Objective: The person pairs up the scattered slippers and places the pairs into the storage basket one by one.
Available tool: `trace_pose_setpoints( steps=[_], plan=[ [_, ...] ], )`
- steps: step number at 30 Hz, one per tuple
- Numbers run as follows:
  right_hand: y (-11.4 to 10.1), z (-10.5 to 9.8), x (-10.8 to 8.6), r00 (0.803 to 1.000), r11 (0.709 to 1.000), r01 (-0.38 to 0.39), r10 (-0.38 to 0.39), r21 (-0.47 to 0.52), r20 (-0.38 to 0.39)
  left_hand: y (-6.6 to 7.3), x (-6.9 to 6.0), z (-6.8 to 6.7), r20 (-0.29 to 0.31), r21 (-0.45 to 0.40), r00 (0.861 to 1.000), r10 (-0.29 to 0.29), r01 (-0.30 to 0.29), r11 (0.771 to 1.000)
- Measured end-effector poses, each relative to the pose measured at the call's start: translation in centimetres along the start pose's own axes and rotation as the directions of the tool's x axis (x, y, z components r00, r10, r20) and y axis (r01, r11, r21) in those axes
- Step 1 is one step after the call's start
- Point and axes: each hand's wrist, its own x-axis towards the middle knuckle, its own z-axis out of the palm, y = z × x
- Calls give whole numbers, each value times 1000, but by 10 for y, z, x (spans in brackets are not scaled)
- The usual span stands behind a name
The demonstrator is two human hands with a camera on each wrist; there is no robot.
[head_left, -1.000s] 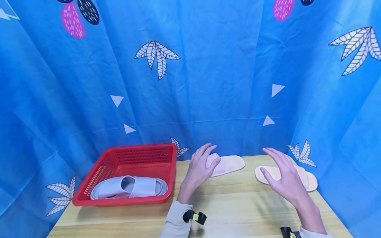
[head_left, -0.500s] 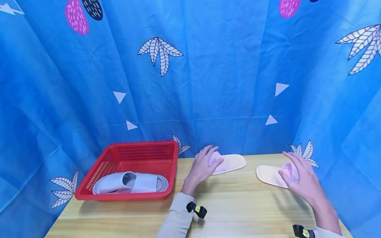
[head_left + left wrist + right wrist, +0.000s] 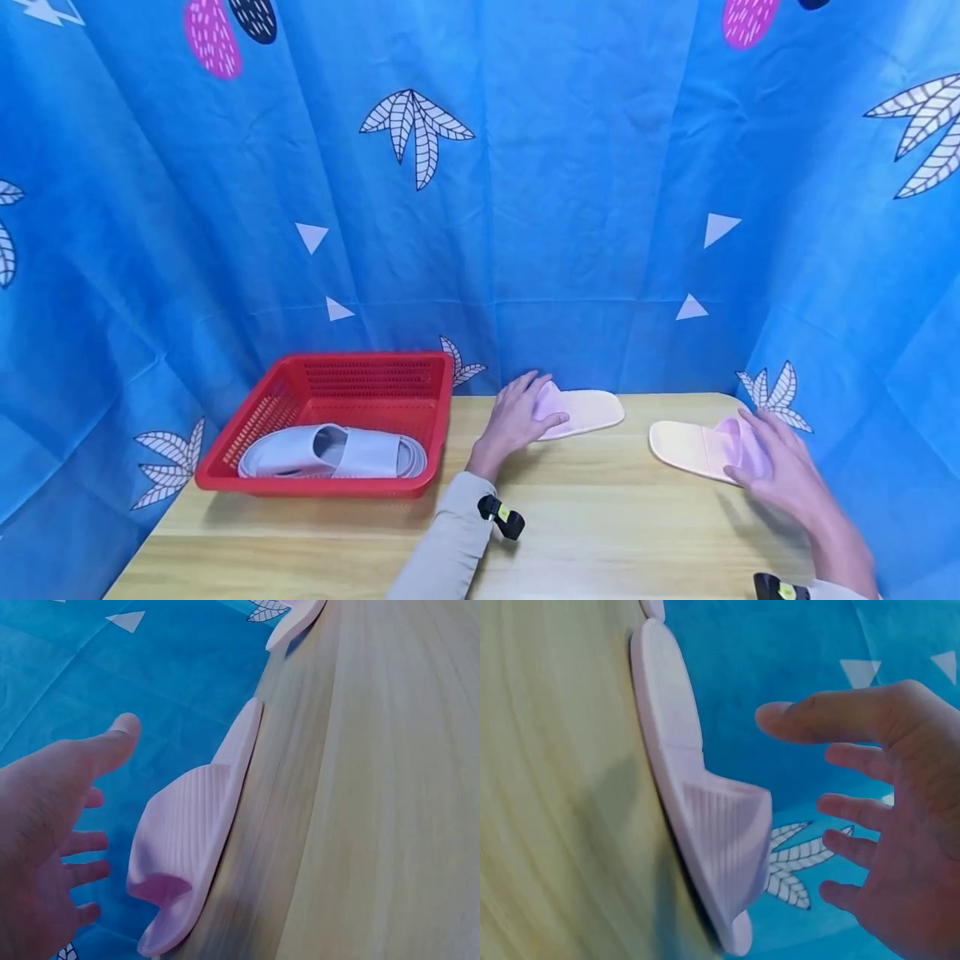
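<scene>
Two pink slide slippers lie on the table, their open heel ends facing each other. My left hand [image 3: 517, 412] is over the strap end of the left slipper [image 3: 592, 410]. In the left wrist view its fingers are spread and bent a little, apart from the ribbed strap [image 3: 184, 821]. Over the strap of the right slipper [image 3: 678, 446] hovers my right hand [image 3: 783, 471], partly hiding its toe end. The right wrist view has a gap between the spread fingers and that slipper's strap [image 3: 727, 832]. Neither hand holds anything.
At the left of the wooden table [image 3: 585, 525] stands a red plastic basket [image 3: 315, 488] holding grey slippers [image 3: 371, 454]. A blue patterned curtain [image 3: 555, 183] hangs behind the table and along both sides.
My right hand has moved right and lower, from across the right slipper to its strap end, uncovering the heel part. The left hand stays by its slipper. The head view has shifted slightly.
</scene>
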Motion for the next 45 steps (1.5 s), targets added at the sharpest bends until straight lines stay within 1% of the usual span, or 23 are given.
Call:
trace_pose_setpoints(
  steps=[4,6,8,11,14,16,18,21,25,29,31,34,37,42,45],
  plan=[
    [5,8,6,998,999,-36,35,25,56,-3,3,-5,11,47,1000,-23,23,999],
    [6,14,10,996,998,-49,47,29,74,-6,3,-7,19,72,999,-40,39,997],
    [8,18,13,994,997,-69,67,19,92,-9,2,-7,27,79,998,-60,58,995],
    [12,19,15,994,998,-68,67,8,81,-12,2,-5,41,81,995,-89,86,993],
    [17,19,15,997,999,-42,41,5,60,-13,4,-3,41,77,993,-114,111,991],
    [21,19,15,998,999,-35,34,10,58,-13,4,-3,38,74,993,-112,109,991],
    [24,20,13,997,999,-36,35,12,64,-14,5,-2,43,70,994,-97,94,993],
    [26,20,11,994,998,-64,63,15,86,-13,4,-3,63,59,995,-82,79,995],
    [25,19,7,993,996,-94,93,11,78,-13,-1,-4,90,29,993,-79,77,997],
    [23,18,3,992,994,-107,107,-6,70,-11,-9,-3,97,-31,993,-66,69,997],
    [23,18,1,994,996,-85,86,-22,65,-10,-15,0,99,-56,993,-64,70,996],
    [23,16,1,996,999,-46,48,-25,78,-7,-24,5,97,-88,993,-62,71,994],
    [23,14,1,995,999,-34,36,-28,96,-4,-31,7,97,-102,994,-54,64,993],
    [23,14,-3,992,995,-54,63,-81,106,-1,-36,6,92,-41,995,-49,53,998],
    [23,18,-5,991,993,-73,82,-90,101,1,-39,3,83,-1,995,-51,51,999]
  ],
)
